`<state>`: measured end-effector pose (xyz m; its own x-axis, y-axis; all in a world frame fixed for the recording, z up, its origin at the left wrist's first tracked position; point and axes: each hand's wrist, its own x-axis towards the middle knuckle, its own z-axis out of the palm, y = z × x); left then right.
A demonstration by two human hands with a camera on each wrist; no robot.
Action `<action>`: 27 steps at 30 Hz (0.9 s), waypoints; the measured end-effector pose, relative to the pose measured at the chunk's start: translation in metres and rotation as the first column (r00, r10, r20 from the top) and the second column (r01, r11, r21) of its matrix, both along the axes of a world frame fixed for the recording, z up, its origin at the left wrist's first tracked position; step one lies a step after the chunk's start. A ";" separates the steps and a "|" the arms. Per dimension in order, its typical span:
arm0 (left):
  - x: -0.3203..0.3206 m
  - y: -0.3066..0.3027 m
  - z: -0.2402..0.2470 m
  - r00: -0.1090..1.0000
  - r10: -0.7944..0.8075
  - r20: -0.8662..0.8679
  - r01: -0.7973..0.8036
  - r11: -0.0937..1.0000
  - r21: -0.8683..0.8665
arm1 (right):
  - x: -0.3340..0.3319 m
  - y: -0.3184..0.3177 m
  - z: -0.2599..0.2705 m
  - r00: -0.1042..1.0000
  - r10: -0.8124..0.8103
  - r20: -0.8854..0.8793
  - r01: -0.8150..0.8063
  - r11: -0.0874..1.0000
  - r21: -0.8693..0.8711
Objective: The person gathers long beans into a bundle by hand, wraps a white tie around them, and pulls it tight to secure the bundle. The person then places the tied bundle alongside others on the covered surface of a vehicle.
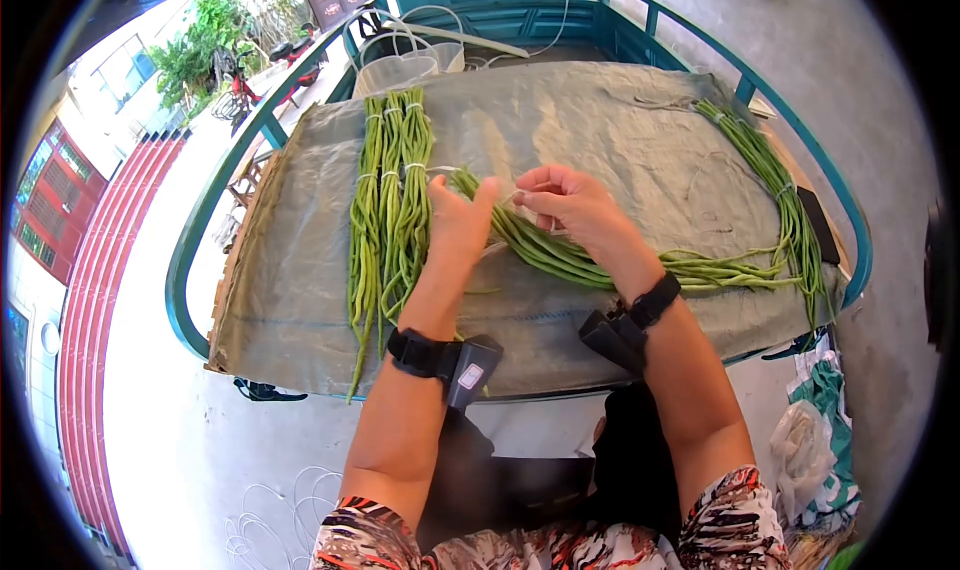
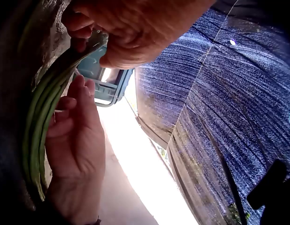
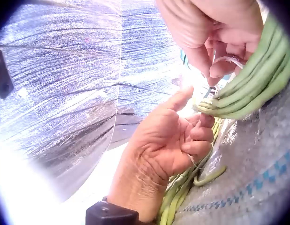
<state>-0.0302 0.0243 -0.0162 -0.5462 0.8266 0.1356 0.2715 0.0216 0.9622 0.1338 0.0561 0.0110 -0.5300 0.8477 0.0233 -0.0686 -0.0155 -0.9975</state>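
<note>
In the head view, a bundle of long green beans (image 1: 555, 257) lies slanting across the middle of the cloth. My left hand (image 1: 458, 228) curls its fingers round the bundle's upper left end, thumb raised; the right wrist view shows this hand (image 3: 156, 140) beneath the bean tips (image 3: 208, 107). My right hand (image 1: 585, 215) pinches a thin white string (image 3: 229, 59) between thumb and fingers, just right of the left hand. The left wrist view has my left hand (image 2: 131, 35) above and my right hand (image 2: 77, 145) below, beside the beans (image 2: 41, 112).
Tied bean bundles (image 1: 390, 200) stand side by side left of my hands. More beans (image 1: 765, 170) lie at the right, their lower ends near the loose bundle. A grey cloth (image 1: 590, 120) covers the cart bed inside teal rails (image 1: 190, 240). White buckets (image 1: 395, 73) sit behind.
</note>
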 end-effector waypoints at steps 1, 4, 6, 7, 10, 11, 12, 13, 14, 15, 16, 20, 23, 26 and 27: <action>-0.001 -0.003 0.006 0.989 -0.044 0.142 0.046 0.999 -0.015 | 0.000 0.000 -0.001 1.000 0.003 -0.018 -0.003 1.000 -0.010; 0.005 -0.013 0.020 0.975 -0.062 0.214 0.066 0.998 -0.012 | 0.001 -0.004 0.004 1.000 -0.003 -0.023 0.003 1.000 -0.014; -0.004 -0.008 0.011 0.995 -0.076 0.069 0.077 0.997 -0.013 | -0.001 0.001 -0.002 1.000 0.011 -0.012 -0.011 0.999 0.039; -0.004 -0.007 0.010 0.996 -0.060 0.071 0.061 0.998 -0.013 | -0.002 0.003 -0.004 1.000 0.020 -0.006 -0.019 0.998 0.067; -0.007 -0.015 0.020 0.912 -0.083 0.401 0.120 0.990 -0.069 | -0.006 0.002 -0.003 0.998 0.020 -0.058 -0.013 0.993 0.122; -0.010 -0.015 0.020 0.882 -0.094 0.462 0.140 0.988 -0.067 | -0.006 0.000 -0.001 0.998 0.043 -0.047 -0.036 0.991 0.130; -0.013 -0.015 0.021 0.848 -0.104 0.520 0.160 0.985 -0.065 | -0.006 -0.001 0.001 0.997 0.065 -0.036 -0.059 0.989 0.138; -0.015 -0.015 0.020 0.809 -0.112 0.577 0.179 0.982 -0.061 | -0.006 -0.002 0.001 0.996 0.087 -0.025 -0.083 0.986 0.146; -0.015 -0.015 0.019 0.780 -0.099 0.618 0.152 0.988 -0.033 | -0.006 -0.002 0.001 0.996 0.088 0.000 -0.087 0.983 0.161; -0.014 -0.016 0.019 0.748 -0.088 0.657 0.122 0.993 -0.006 | -0.007 -0.002 0.000 0.996 0.089 0.025 -0.092 0.980 0.178; -0.013 -0.016 0.018 0.714 -0.079 0.695 0.091 0.996 0.020 | -0.008 -0.002 -0.001 0.995 0.090 0.050 -0.098 0.976 0.194; 0.004 -0.023 0.026 0.852 -0.082 0.517 0.047 0.996 0.080 | -0.010 -0.001 -0.006 0.990 0.095 0.107 -0.120 0.959 0.259; 0.004 -0.025 0.028 0.886 -0.200 0.418 0.182 0.980 0.084 | -0.011 -0.002 -0.005 0.986 0.094 0.139 -0.129 0.955 0.268; 0.002 -0.026 0.031 0.835 -0.255 0.488 0.266 0.963 0.047 | -0.011 -0.002 -0.006 0.990 0.082 0.113 -0.108 0.961 0.253; 0.001 -0.027 0.032 0.807 -0.253 0.533 0.281 0.959 0.030 | -0.012 0.001 -0.010 0.995 0.074 0.068 -0.089 0.966 0.244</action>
